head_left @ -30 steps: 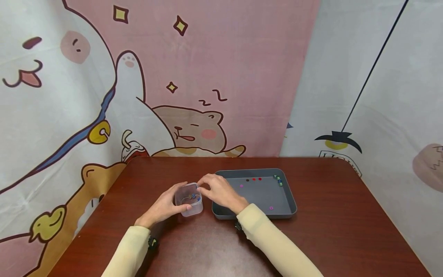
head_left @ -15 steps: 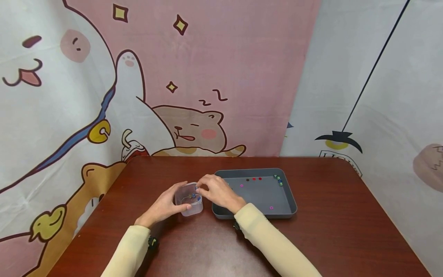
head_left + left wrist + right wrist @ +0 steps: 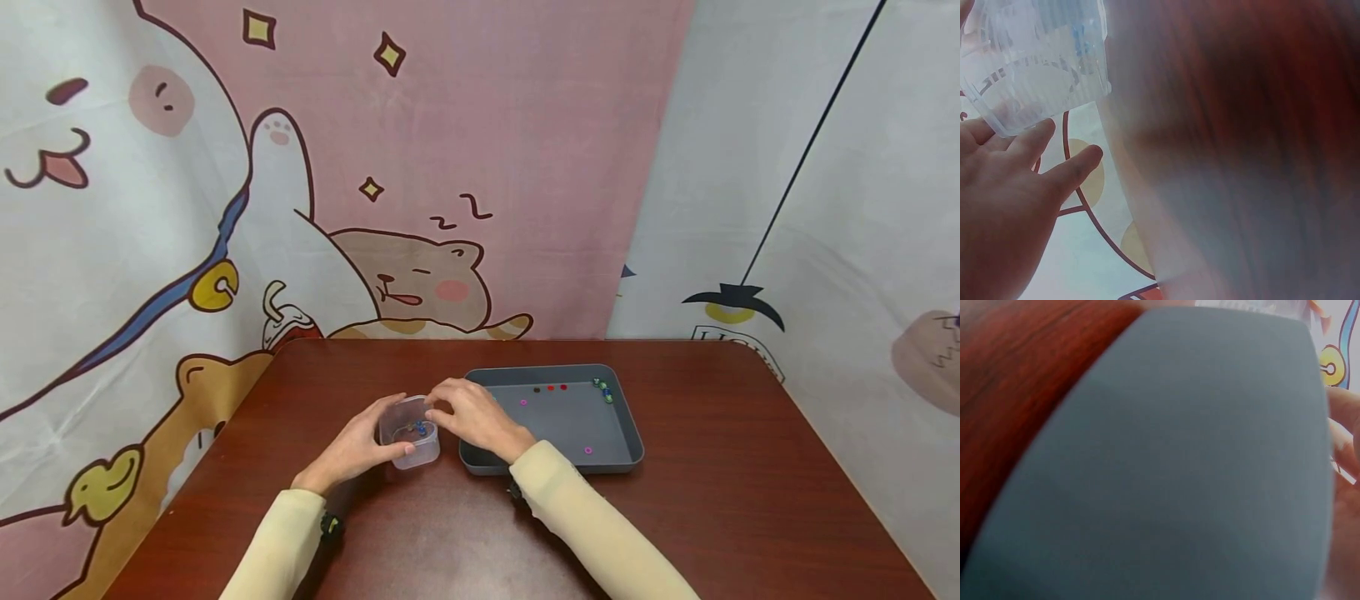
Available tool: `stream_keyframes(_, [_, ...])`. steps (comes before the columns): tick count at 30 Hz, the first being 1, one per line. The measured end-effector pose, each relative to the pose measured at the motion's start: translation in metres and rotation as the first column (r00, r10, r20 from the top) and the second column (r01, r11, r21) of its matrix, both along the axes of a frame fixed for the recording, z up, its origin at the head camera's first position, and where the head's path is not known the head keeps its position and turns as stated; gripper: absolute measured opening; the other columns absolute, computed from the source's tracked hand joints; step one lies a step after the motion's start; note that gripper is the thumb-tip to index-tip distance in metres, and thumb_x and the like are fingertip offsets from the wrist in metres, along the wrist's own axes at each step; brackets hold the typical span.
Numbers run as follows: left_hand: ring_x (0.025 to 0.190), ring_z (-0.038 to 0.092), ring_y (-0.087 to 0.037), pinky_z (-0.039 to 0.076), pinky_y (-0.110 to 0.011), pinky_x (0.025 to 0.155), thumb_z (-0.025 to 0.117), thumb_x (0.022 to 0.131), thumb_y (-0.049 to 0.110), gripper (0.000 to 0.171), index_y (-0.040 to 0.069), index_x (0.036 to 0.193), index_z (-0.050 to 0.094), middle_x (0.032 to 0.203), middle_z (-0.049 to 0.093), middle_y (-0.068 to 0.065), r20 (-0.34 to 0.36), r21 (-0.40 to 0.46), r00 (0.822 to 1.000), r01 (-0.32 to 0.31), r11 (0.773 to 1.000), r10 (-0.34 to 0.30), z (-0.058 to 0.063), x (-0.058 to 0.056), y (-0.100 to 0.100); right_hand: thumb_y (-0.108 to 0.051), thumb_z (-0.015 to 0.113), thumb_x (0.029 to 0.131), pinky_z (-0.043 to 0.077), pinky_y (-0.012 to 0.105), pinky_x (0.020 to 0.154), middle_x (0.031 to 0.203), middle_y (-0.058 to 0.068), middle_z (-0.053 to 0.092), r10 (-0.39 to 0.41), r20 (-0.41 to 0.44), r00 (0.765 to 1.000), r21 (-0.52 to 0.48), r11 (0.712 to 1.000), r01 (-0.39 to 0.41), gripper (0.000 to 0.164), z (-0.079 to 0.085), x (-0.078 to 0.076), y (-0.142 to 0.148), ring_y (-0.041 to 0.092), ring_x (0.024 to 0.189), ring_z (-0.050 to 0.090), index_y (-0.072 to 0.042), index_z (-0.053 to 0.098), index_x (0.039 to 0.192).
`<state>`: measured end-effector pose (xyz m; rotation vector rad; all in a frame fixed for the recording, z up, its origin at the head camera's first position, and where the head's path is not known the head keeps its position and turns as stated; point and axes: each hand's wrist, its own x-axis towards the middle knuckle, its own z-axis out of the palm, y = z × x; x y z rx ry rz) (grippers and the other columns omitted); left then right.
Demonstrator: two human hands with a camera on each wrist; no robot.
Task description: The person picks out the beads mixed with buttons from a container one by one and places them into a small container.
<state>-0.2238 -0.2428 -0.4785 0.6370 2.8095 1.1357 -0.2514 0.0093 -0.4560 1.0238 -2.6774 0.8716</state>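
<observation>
In the head view my left hand [image 3: 362, 442] grips a small clear plastic box [image 3: 416, 452] at the left side of the grey tray, thumb on its near side and fingers behind. Its mouth tilts toward me, showing a few small blue beads [image 3: 421, 428] inside. The left wrist view shows the box [image 3: 1029, 75] above spread fingers, blue specks showing through its wall. My right hand [image 3: 472, 412] is bent over the box's right rim, with loosely curved fingers and no bead visible at the tips. In the right wrist view, its fingers [image 3: 1344, 440] appear only at the edge.
The shallow grey tray [image 3: 570, 429] lies right of the box, partly under my right forearm. Several green-and-blue beads [image 3: 604, 391] lie in its back right corner. Red beads [image 3: 557, 387], a dark bead [image 3: 536, 390] and pink rings [image 3: 588, 451] lie elsewhere in it.
A blue bead seen at my right fingertips has dropped into the box, where the blue beads now sit close together. My left hand and the box hold their place.
</observation>
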Motion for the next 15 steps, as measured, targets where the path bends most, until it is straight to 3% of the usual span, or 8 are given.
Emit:
stream_keyframes(9, [0.125,0.057,-0.028,0.046,-0.057,0.106,0.085,0.082,0.051,0.096,0.009,0.157,0.041,0.150,0.052,-0.010,0.010,-0.004,1.000,-0.009,1.000,0.009,0.000,0.000,0.000,-0.029,0.071,0.100,0.053,0.041,0.098,0.123,0.001,0.070,-0.002,-0.045,0.999,-0.043,0.999,0.000,0.026,0.020,0.011,0.026,0.020,0.116,0.065,-0.012,0.075,0.121])
stream_keyframes(15, [0.131,0.054,-0.031,0.043,-0.060,0.109,0.085,0.082,0.052,0.096,0.011,0.157,0.041,0.153,0.049,-0.011,0.010,-0.018,1.000,-0.013,1.000,0.013,-0.001,0.001,0.000,-0.029,0.072,0.100,0.049,0.046,0.105,0.128,0.002,0.070,-0.028,-0.069,0.997,-0.079,0.997,0.022,0.027,0.034,0.018,0.047,0.023,0.129,0.059,-0.013,0.075,0.122])
